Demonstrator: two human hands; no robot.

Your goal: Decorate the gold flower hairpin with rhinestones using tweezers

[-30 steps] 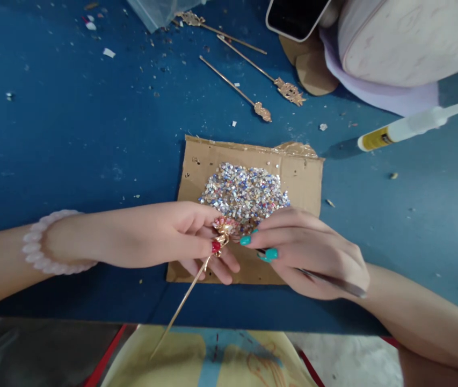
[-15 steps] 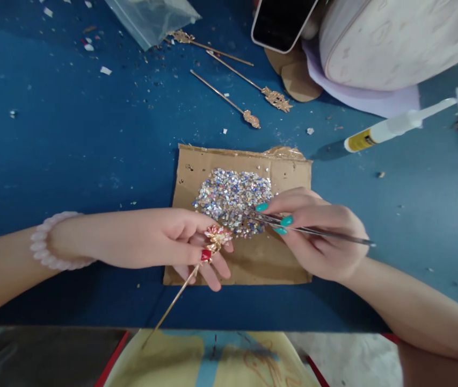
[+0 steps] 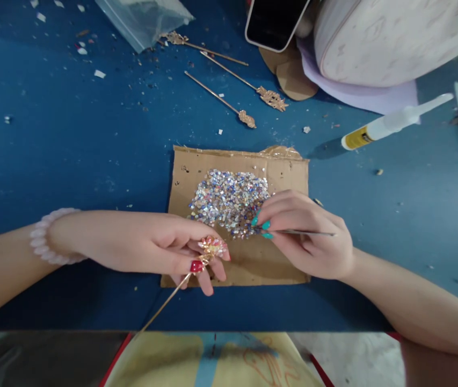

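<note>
My left hand (image 3: 160, 247) pinches a gold hairpin (image 3: 196, 263) just below its flower-shaped head, which carries pink stones; the long stem slants down-left past the table edge. My right hand (image 3: 305, 236) grips thin metal tweezers (image 3: 293, 232), their tips touching the right edge of a heap of small shiny rhinestones (image 3: 226, 200). The heap lies on a piece of brown cardboard (image 3: 285, 166) on the blue table. The two hands are a short distance apart over the cardboard.
Three more gold hairpins (image 3: 232, 107) lie behind the cardboard. A glue tube (image 3: 390, 124) lies at the right, a phone (image 3: 273, 21) and a pale pouch (image 3: 390, 37) at the back right, a clear plastic bag (image 3: 144, 19) at the back. Small scraps dot the blue table (image 3: 51, 134).
My right hand drew away from the hairpin head, turned the tweezers level and brought their tips to the rhinestone heap. My left hand lowered the hairpin slightly.
</note>
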